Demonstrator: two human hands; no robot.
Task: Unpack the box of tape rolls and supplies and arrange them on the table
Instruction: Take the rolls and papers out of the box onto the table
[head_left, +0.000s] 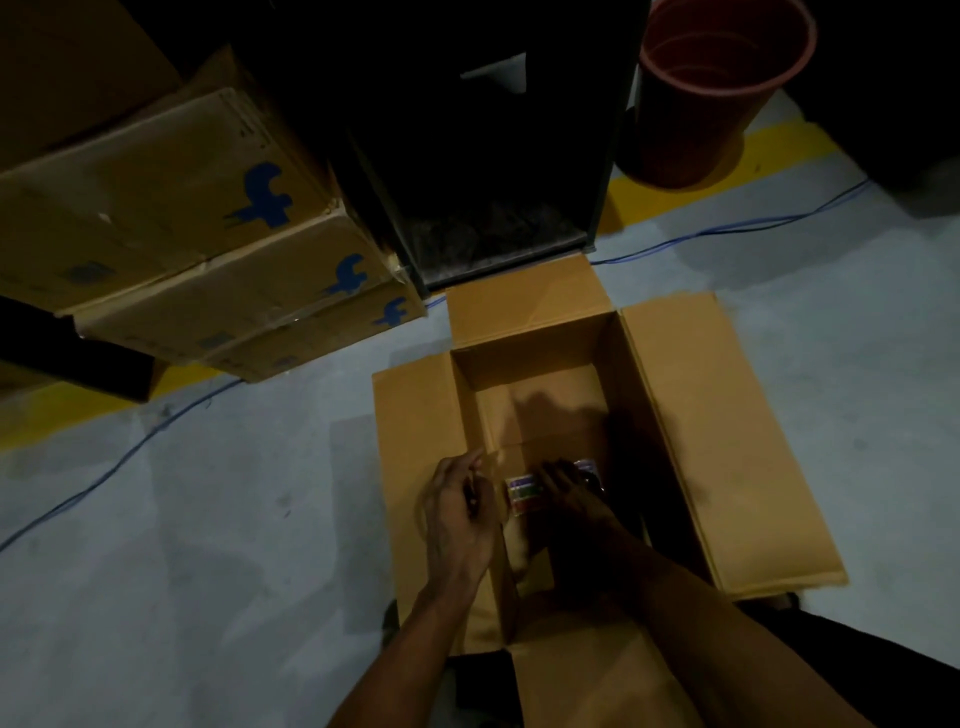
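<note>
Low inside the open box (540, 395), at its near end: a small pack with a striped colour label (524, 493), probably tape rolls. Likely light and stiff, wrap perhaps slippery; best taken by both short ends. Label print too dim to read. Right hand (571, 493) curled over the pack's far side, grasping it. Left hand (460, 514) beside the pack, fingers bent, maybe pinching something thin; cannot tell. Left of the box, stacked cartons (208, 234) bearing blue logos; beyond it, a red bucket (717, 104).
</note>
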